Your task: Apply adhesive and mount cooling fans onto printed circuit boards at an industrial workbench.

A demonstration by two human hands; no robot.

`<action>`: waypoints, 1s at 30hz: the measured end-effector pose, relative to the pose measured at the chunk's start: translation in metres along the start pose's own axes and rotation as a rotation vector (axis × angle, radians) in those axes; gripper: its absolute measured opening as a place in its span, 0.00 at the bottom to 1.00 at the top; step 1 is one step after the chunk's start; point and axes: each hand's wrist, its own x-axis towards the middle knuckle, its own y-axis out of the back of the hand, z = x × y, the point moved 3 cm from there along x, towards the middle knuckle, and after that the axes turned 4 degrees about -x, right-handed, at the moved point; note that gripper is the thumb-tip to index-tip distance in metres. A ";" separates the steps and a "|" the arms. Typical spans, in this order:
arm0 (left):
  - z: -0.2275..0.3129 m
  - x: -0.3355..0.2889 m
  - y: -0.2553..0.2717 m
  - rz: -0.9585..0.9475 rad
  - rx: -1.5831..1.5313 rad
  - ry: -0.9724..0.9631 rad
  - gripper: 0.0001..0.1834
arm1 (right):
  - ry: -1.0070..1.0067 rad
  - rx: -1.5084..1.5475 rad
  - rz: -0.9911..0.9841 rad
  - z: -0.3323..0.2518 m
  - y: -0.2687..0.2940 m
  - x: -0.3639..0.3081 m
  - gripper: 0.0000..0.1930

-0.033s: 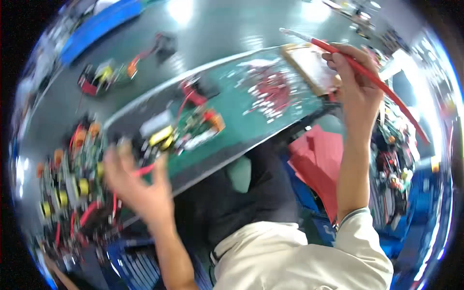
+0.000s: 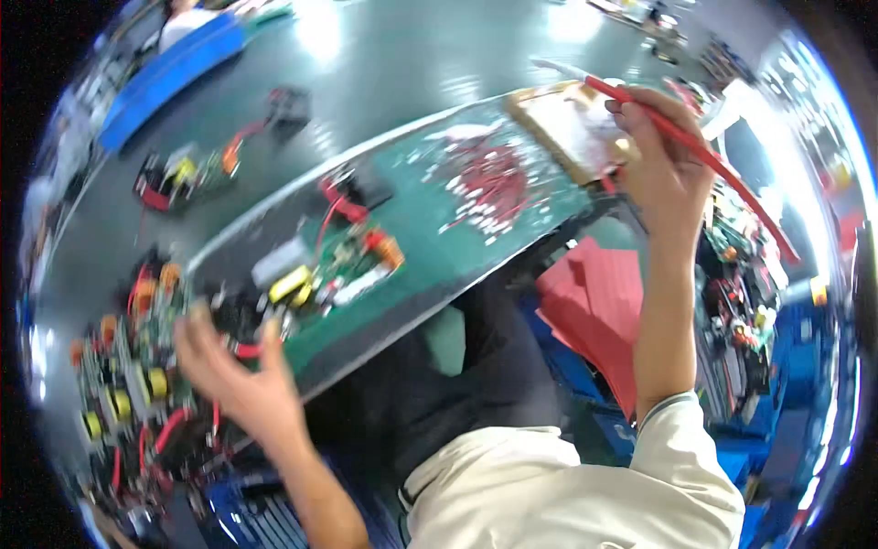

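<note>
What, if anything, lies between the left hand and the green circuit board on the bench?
In this view, a yellow part lies between the left hand and the green circuit board; blur hides whether they are joined.

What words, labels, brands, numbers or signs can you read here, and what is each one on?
None can be read.
Circuit board on the bench: any marks are too small and blurred to read.
Red tool in the right hand: no legible lettering.
Red sheets: no legible lettering.
Blue bin: no legible label.
</note>
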 end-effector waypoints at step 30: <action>0.063 0.302 -0.333 -0.345 -1.143 0.586 0.51 | -0.135 0.308 -0.670 0.040 -0.138 -0.132 0.22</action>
